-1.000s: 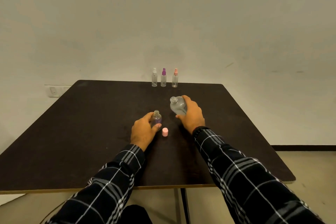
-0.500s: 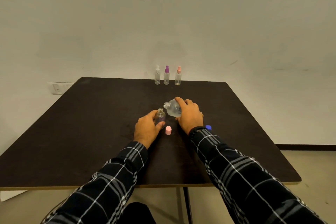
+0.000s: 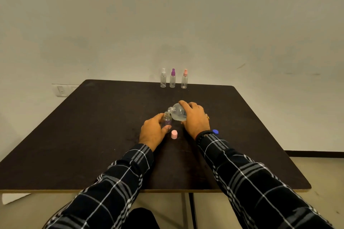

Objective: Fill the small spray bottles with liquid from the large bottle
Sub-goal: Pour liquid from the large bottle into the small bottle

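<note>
Right hand is gripping large bottle, fingers wrapped round it, tilting its neck twd the open small bottle. Left hand is holding that one upright mid-tabletop, fingers curled on it. Pink cap is lying just beside. 3 capped spray bottles are standing at far edge.

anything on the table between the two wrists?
Yes: in the head view a pink cap stands on the table between the left hand and right hand, touching neither.
</note>
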